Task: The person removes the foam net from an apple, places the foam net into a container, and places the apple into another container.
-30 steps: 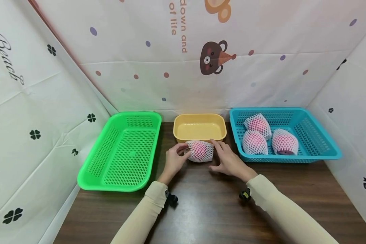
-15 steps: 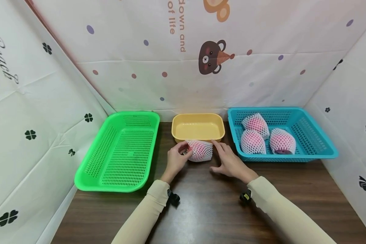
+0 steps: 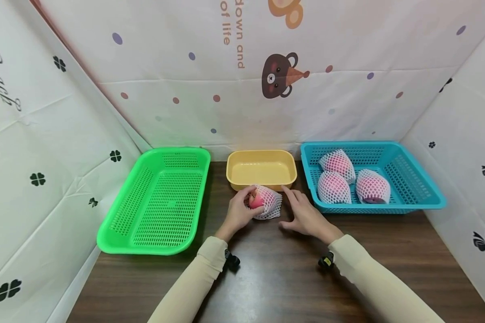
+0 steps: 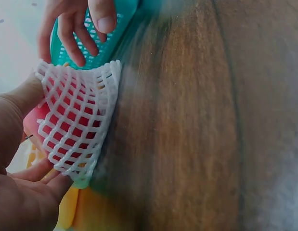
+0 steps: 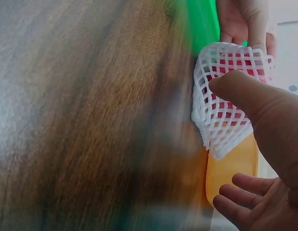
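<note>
A red apple [image 3: 256,199] with a short stem shows at the left end of a white foam net sleeve [image 3: 272,207], in front of the yellow tub. My left hand [image 3: 238,212] grips the apple's bare end, with thumb and fingers on either side of it. In the left wrist view the net [image 4: 76,120] covers the rest of the apple [image 4: 35,118] and flares loose past it. My right hand [image 3: 305,216] is spread at the net's right end, fingers apart. Whether it touches the net I cannot tell.
Behind the hands stands a yellow tub [image 3: 262,185]. A green basket [image 3: 202,197] is at the left. On the right, a blue basket [image 3: 422,179] holds three netted fruits [image 3: 333,187]. Patterned white cloth [image 3: 178,67] walls the back and sides of the wooden table [image 3: 283,287].
My left hand has moved slightly right and curled further round the apple. The apple has turned, and more of its bare red end shows at the net's left opening. The right hand stays nearly still.
</note>
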### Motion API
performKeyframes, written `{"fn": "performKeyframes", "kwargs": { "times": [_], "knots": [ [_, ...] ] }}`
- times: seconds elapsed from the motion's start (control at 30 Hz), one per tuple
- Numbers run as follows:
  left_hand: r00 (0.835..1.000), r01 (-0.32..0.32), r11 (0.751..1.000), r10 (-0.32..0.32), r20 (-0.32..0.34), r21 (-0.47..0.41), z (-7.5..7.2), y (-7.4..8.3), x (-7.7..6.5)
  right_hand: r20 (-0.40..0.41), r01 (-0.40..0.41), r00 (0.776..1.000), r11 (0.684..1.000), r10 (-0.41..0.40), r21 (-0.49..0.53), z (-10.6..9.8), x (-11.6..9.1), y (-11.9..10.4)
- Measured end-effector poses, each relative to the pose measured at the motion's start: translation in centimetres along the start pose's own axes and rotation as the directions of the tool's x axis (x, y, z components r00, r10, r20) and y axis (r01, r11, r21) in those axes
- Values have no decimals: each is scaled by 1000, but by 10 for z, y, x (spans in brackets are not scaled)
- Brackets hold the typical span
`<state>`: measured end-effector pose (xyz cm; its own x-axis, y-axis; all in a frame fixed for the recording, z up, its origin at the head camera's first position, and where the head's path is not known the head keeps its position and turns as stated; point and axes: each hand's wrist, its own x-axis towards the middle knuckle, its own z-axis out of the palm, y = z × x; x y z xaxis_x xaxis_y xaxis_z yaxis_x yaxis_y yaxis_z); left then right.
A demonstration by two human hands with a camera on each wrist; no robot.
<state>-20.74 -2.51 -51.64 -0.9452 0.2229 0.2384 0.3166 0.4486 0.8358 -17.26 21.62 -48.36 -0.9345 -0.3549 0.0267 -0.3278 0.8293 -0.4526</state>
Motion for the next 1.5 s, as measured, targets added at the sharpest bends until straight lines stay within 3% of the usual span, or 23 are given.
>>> {"fn": "performKeyframes", "kwargs": {
  "times": [0.37, 0.87, 1.2, 1.5],
  "knots": [
    [997, 13, 999, -16, 71, 43, 4, 1, 5, -6, 5, 1000, 1000, -5, 1, 0, -2, 3],
    [996, -6, 999, 2, 88, 44, 1, 1, 4, 2, 12, 1000, 1000, -12, 1, 0, -3, 2],
    [986, -77, 994, 65, 150, 78, -6, -1, -1, 17, 40, 999, 999, -40, 5, 3, 3, -2],
    [989, -95, 991, 82, 126, 94, -10, -5, -5, 20, 117, 993, 993, -117, 13, 7, 10, -6]
  ]
}}
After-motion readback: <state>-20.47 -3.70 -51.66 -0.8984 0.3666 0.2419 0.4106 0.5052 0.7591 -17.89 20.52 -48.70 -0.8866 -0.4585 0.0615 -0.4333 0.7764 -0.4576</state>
